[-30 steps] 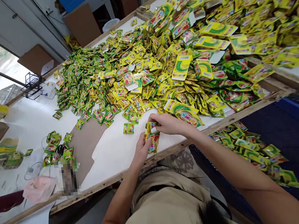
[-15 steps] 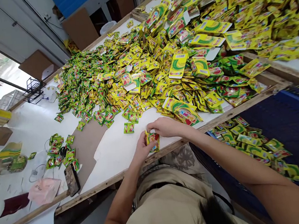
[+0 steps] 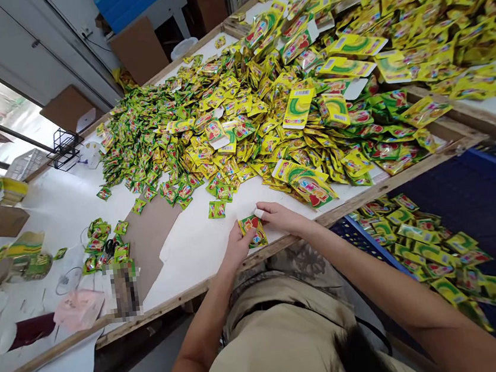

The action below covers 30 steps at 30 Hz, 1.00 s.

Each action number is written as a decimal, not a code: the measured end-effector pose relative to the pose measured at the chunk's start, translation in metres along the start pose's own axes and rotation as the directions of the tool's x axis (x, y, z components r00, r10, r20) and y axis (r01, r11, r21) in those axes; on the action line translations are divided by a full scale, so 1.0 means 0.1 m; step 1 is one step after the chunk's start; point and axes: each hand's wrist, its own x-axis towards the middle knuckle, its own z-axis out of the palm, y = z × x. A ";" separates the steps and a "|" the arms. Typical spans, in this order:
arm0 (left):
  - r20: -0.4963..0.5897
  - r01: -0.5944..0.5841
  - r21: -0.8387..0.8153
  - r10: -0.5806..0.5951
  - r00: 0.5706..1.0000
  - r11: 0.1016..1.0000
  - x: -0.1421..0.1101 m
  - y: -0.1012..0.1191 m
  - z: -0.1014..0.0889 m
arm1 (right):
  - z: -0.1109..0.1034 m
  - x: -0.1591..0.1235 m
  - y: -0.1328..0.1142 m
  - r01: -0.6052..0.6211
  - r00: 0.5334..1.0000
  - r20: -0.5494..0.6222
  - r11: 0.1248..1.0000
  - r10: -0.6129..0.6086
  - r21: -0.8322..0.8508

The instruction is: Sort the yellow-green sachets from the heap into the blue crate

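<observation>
Both hands meet over a small stack of yellow-green sachets [image 3: 253, 231] that lies flat on the white tabletop [image 3: 192, 246] near its front wooden edge. My left hand [image 3: 236, 249] grips the stack's lower left side with thumb on top. My right hand [image 3: 281, 216] pinches its upper right corner; one fingertip wears white tape. A single loose sachet [image 3: 216, 209] lies just beyond the stack. A huge heap of the same sachets [image 3: 266, 106] covers the table behind, with larger yellow card packs [image 3: 297, 109] mixed in.
A blue crate [image 3: 438, 248] at the lower right holds filled packs. At the left lie a small cluster of sachets [image 3: 103, 247], a brown cardboard sheet [image 3: 151, 239], a pink cloth [image 3: 72, 310], a black wire rack [image 3: 62, 150] and cardboard boxes [image 3: 3, 220].
The stack was held upright between both hands; it has come down and now lies flat on the tabletop, both hands still on it.
</observation>
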 end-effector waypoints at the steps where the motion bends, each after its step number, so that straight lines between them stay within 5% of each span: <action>1: 0.007 0.011 -0.034 -0.011 1.000 0.999 0.01 0.00 0.01 | 0.03 0.00 0.04 -0.057 0.998 0.023 0.992 0.055 0.114; 6: 0.014 0.131 -0.356 -0.135 0.991 0.925 0.06 0.03 0.09 | 0.05 0.05 0.10 -0.260 0.965 0.124 0.819 0.229 0.511; 13: 0.090 0.245 -0.457 -0.230 0.969 0.855 0.13 0.18 0.14 | -0.09 0.07 -0.03 -0.359 0.918 0.360 0.737 0.168 0.573; 18: 0.332 0.434 -0.402 -0.314 0.890 0.806 0.28 0.35 0.03 | -0.13 0.08 -0.07 -0.333 0.914 0.385 0.780 0.129 0.530; 22: 0.388 0.531 -0.283 -0.411 0.825 0.799 0.37 0.42 -0.08 | -0.11 0.07 -0.15 -0.164 0.940 0.337 0.933 0.049 0.321; 24: 0.309 0.464 -0.239 -0.386 0.869 0.853 0.35 0.40 -0.11 | -0.11 0.04 -0.17 0.025 0.959 0.278 0.993 -0.057 0.116; 27: 0.000 0.118 -0.056 -0.118 0.993 0.991 0.22 0.30 -0.11 | -0.10 -0.04 -0.12 0.259 0.960 0.167 0.940 -0.225 -0.224; 30: -0.192 -0.202 0.294 0.265 0.945 0.934 0.07 0.19 -0.08 | -0.07 -0.12 -0.01 0.361 0.932 0.119 0.839 -0.344 -0.407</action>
